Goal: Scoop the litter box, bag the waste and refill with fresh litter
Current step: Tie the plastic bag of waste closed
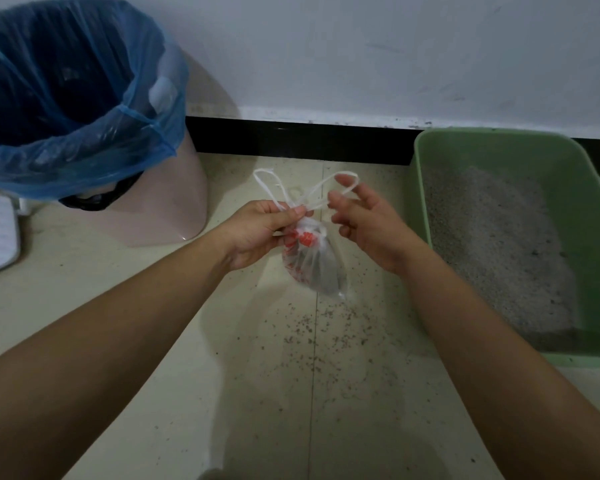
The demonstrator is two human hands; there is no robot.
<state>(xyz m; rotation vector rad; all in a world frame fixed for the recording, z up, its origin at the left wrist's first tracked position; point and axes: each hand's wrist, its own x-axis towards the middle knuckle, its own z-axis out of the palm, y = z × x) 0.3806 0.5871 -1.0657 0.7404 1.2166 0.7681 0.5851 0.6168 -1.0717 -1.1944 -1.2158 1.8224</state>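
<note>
Tiled floor [125, 393] lying open through centre and 6 o'clock, ending at black skirting [291, 140] at 12.
Pink bin [174, 209] standing at 10 o'clock, blue liner [84, 150] folding over its rim; contents too dark to tell.
Green litter box [568, 174] sitting at 3 o'clock against the skirting, grey litter [492, 244] covering its bottom.
Hands working apart at centre, between bin and box.
Left hand [260, 230] pinching the gathered neck of the waste bag [309, 268], which is hanging below it and holding dark waste.
Right hand [364, 226] curling loosely, one fingertip hooking through a white handle loop [321, 190].
Second loop [265, 183] standing free above the left hand.
Loose grains [326, 334] speckling the floor toward 6 o'clock.
</note>
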